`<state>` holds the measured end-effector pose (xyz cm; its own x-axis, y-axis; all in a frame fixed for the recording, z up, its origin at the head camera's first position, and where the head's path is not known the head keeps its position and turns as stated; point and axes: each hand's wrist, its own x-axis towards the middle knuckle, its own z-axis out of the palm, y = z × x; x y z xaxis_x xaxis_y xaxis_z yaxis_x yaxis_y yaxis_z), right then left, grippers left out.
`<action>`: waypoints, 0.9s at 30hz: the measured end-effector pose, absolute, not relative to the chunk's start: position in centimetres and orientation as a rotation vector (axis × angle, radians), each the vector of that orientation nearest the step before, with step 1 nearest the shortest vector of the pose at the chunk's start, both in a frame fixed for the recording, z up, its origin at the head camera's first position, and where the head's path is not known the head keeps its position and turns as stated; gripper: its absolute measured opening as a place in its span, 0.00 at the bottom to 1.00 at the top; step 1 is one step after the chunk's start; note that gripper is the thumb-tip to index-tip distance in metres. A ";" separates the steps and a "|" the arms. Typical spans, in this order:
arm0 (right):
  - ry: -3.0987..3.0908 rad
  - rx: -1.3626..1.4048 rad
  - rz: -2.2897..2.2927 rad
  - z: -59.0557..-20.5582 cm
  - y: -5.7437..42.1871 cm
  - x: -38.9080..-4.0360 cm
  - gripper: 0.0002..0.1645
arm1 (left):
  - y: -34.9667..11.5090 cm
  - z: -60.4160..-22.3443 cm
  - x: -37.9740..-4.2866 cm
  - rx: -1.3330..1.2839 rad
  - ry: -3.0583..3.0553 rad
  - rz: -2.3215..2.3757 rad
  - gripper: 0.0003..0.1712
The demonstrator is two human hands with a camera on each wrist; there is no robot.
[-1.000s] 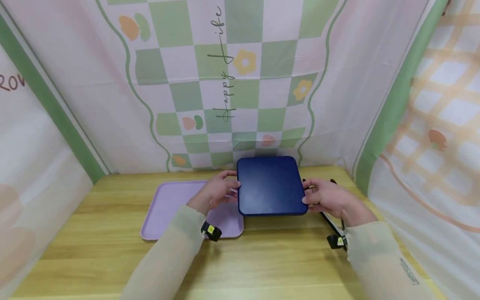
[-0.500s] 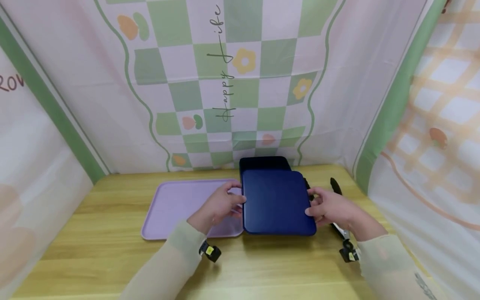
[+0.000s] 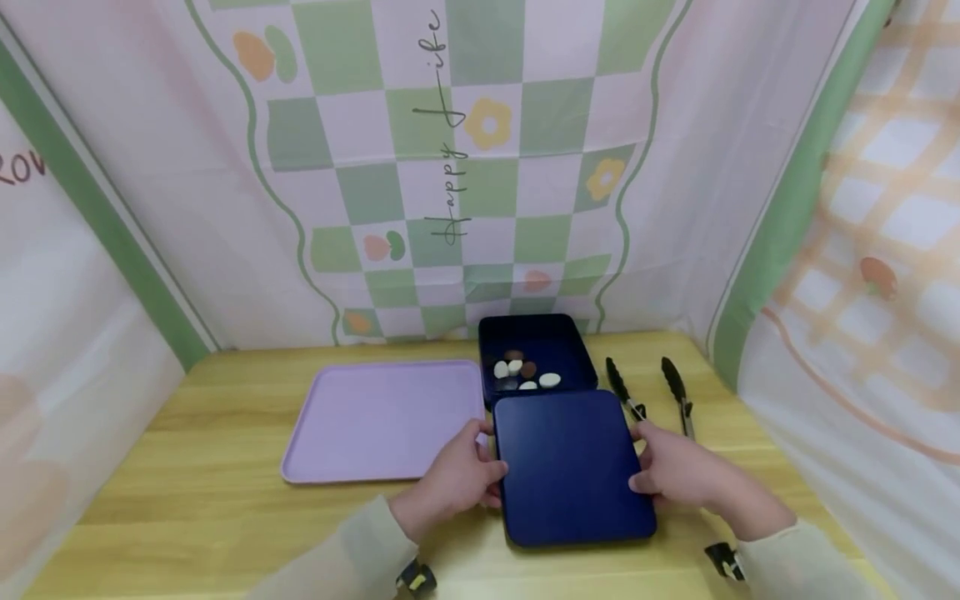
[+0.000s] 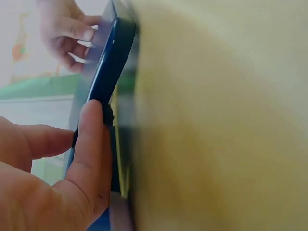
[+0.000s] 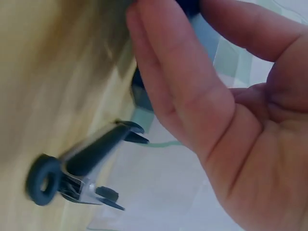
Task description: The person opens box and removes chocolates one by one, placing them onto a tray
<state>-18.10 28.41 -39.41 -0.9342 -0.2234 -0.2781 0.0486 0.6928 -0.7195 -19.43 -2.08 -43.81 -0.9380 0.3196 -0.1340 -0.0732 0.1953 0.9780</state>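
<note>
We have the blue lid (image 3: 573,467) between left hand (image 3: 459,477) and right hand (image 3: 678,468), thumb and fingers pinching its opposite side edges, box (image 3: 534,330) just beyond.

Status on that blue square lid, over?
Left hand, right hand: gripping opposite edges. Blue square lid: off open blue rectangular box. Lilac rectangular tray alongside; nothing visibly blocking.

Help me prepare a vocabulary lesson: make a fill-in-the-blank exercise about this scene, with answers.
1. The left hand and right hand grip the lid; the box is ____, not closed.
2. The box holds white pieces and others coloured ____.
3. Tongs lie on the box's right, the tray on its ____.

Missing words: open; brown; left.
</note>
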 end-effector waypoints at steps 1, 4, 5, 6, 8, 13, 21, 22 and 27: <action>2.576 -0.141 -1.074 -39.7 28.3 -18.0 0.38 | -2.0 -44.1 -19.2 0.236 2.190 1.775 0.26; 2.632 -0.164 -0.974 -40.4 28.1 -17.6 0.34 | -1.7 -44.6 -18.7 0.245 2.246 1.694 0.26; 2.649 -0.164 -0.942 -40.6 28.0 -17.5 0.33 | -1.7 -44.6 -18.5 0.251 2.266 1.666 0.26; 2.657 -0.166 -0.924 -40.8 28.0 -17.5 0.33 | -1.6 -44.7 -18.4 0.260 2.291 1.641 0.26; 2.664 -0.157 -0.899 -41.0 27.9 -17.4 0.31 | -1.5 -44.6 -18.2 0.277 2.341 1.581 0.24; 2.652 -0.130 -0.855 -41.3 27.8 -17.2 0.24 | -1.2 -44.5 -17.9 0.351 2.472 1.379 0.10; 2.717 -0.145 -0.691 -41.3 27.3 -17.0 0.31 | -1.3 -43.8 -17.9 0.639 2.759 0.734 0.11; 2.729 -0.166 -0.671 -41.3 27.2 -16.9 0.34 | -1.2 -43.7 -17.6 0.673 2.788 0.632 0.16; 2.702 -0.242 -0.547 -41.1 26.6 -15.9 0.48 | -0.8 -42.3 -15.6 0.804 2.749 0.283 0.39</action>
<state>-15.86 26.63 -41.06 -0.9162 -0.2369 -0.3232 -0.0925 0.9098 -0.4046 -15.64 -0.80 -42.31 -0.8121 0.5501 -0.1945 0.4989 0.8275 0.2576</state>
